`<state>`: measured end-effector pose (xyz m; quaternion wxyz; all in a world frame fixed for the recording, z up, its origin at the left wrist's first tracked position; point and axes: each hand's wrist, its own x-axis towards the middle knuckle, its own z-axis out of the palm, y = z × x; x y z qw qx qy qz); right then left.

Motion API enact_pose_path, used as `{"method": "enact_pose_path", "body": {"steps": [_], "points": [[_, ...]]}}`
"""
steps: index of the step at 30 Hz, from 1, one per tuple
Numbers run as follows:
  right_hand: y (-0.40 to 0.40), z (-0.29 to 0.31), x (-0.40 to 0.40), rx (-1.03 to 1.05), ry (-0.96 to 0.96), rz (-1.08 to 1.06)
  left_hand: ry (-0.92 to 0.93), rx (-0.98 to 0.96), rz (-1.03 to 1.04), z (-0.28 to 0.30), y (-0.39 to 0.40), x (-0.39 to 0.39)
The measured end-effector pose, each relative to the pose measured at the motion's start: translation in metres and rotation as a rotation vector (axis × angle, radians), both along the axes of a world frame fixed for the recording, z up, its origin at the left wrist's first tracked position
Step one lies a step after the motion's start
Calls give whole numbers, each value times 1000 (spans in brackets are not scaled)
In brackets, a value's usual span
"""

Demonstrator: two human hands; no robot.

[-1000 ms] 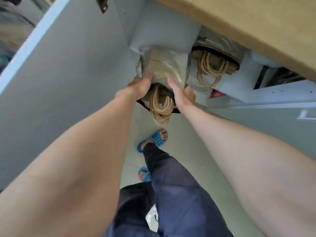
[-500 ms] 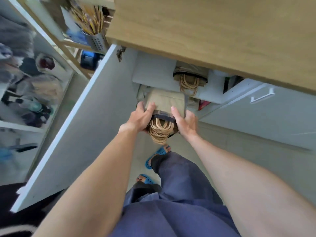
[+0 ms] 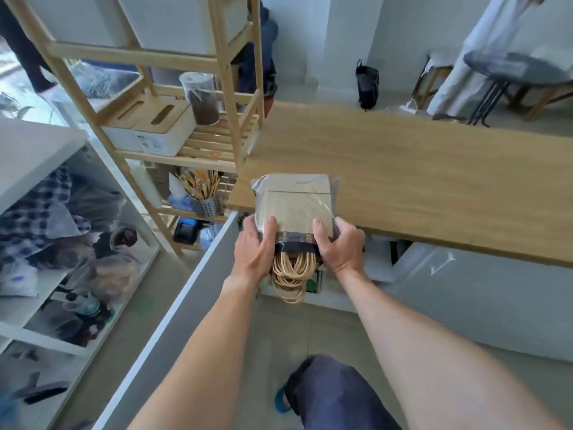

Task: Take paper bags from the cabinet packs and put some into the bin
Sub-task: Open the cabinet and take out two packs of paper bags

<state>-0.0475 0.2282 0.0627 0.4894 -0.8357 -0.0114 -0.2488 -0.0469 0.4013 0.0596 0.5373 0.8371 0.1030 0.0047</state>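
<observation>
Both hands [image 3: 254, 246] [image 3: 338, 246] clasp the bag pack [image 3: 294, 203], seemingly over the counter [image 3: 418, 181].

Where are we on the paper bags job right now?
Done: one pack of paper bags is out of the cabinet, whose door stands open. In hand: left hand and right hand grip the pack at the edge of the wooden counter, rope handles dangling below. Left: the plastic wrap looks unopened, no bags are separated, and no bin is identifiable in view.
</observation>
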Motion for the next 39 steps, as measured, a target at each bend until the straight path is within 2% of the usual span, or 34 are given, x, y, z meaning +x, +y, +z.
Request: {"method": "enact_pose_path", "body": {"steps": [3,6,12,18,25,32,36,39], "points": [[-8,16,34,15,22,25,124,21,-86,18,-1,41],[-22,18,69,3,125,15,262,3,-178,29,-6,82],[-48,-5,152,-7,291,-46,293,-18,-263,16,-36,186],[-75,-44,230,-81,557,-27,343,209,-297,-29,-74,265],[-92,-49,310,-229,667,-15,339,277,-256,-46,-94,346],[-93,-42,344,-262,725,15,309,282,-294,-51,-92,388],[-92,-40,338,-337,749,26,288,294,-309,-48,-88,383],[-93,-38,330,-396,772,3,339,323,-259,-40,-88,375]]}}
